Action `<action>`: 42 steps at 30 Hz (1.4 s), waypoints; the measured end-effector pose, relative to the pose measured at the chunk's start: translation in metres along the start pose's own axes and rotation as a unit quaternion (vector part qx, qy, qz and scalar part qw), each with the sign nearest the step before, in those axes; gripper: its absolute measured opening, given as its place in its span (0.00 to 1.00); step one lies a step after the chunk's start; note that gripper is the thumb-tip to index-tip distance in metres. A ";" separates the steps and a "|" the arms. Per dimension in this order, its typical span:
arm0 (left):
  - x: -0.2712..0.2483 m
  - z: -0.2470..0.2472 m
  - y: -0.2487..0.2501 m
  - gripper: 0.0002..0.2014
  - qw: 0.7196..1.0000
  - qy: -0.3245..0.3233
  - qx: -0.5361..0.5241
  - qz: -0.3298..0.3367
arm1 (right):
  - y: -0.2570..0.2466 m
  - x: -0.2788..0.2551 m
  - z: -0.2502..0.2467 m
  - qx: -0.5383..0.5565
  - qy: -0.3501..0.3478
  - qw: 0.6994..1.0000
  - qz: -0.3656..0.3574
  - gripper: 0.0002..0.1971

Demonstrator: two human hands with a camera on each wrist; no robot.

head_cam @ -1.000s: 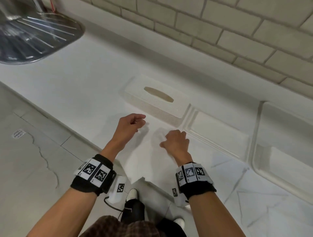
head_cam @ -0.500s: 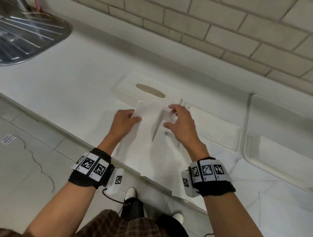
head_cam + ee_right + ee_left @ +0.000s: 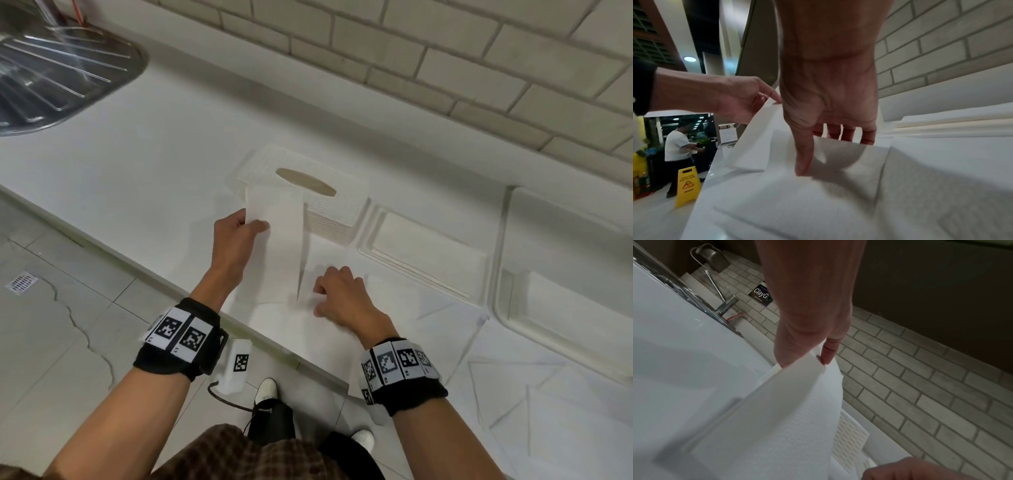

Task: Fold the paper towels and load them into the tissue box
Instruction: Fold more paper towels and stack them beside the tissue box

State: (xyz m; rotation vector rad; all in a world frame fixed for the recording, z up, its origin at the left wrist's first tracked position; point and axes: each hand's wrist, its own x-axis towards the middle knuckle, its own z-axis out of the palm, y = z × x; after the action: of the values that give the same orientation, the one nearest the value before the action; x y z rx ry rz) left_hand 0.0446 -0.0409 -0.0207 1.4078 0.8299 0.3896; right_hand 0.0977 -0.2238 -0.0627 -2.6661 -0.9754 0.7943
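A white paper towel (image 3: 277, 240) lies over the counter's front edge, with its far left part lifted in front of the white tissue box (image 3: 342, 212). My left hand (image 3: 251, 224) pinches that raised left edge between thumb and fingers; the left wrist view shows the pinch (image 3: 822, 360) on the towel (image 3: 787, 418). My right hand (image 3: 318, 299) rests on the towel nearer to me. In the right wrist view its thumb presses down on the sheet (image 3: 818, 203) while the curled fingers (image 3: 846, 134) sit behind a raised fold. The box's oval slot faces up.
A shallow white tray (image 3: 428, 253) sits right of the box, with another tray (image 3: 565, 308) beyond it. More flat paper sheets (image 3: 513, 394) cover the counter at right. A steel sink drainer (image 3: 51, 75) lies far left, and a brick wall runs behind.
My left hand has raised the towel's left edge up in front of the box. My right hand has come back from near the box toward me and curled onto the sheet.
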 end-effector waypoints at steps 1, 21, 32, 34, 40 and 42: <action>0.000 -0.001 -0.001 0.07 1.000 -0.001 -0.007 -0.001 | 0.001 -0.001 -0.002 0.026 0.005 1.000 -0.001 0.13; -0.040 0.057 0.022 0.18 0.953 -0.245 -0.153 -0.091 | 0.007 -0.024 -0.092 0.579 0.292 0.761 0.022 0.06; -0.034 0.058 0.003 0.11 0.984 -0.176 0.012 -0.021 | 0.093 -0.043 -0.036 0.154 0.161 0.935 0.275 0.31; -0.032 0.057 0.003 0.10 0.985 -0.168 0.004 -0.027 | 0.095 -0.045 -0.027 0.074 0.091 0.942 0.315 0.41; -0.035 0.061 0.002 0.11 0.985 -0.169 0.003 -0.027 | 0.096 -0.037 -0.021 0.096 0.075 0.947 0.299 0.37; -0.037 0.060 0.001 0.10 0.986 -0.168 0.012 -0.022 | 0.096 -0.038 -0.024 0.140 0.096 0.946 0.275 0.33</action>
State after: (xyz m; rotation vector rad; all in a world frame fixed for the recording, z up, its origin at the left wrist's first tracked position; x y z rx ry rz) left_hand 0.0627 -0.1085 -0.0130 1.4262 0.5894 0.1031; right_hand 0.1383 -0.3216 -0.0603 -2.7046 -0.0500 0.6810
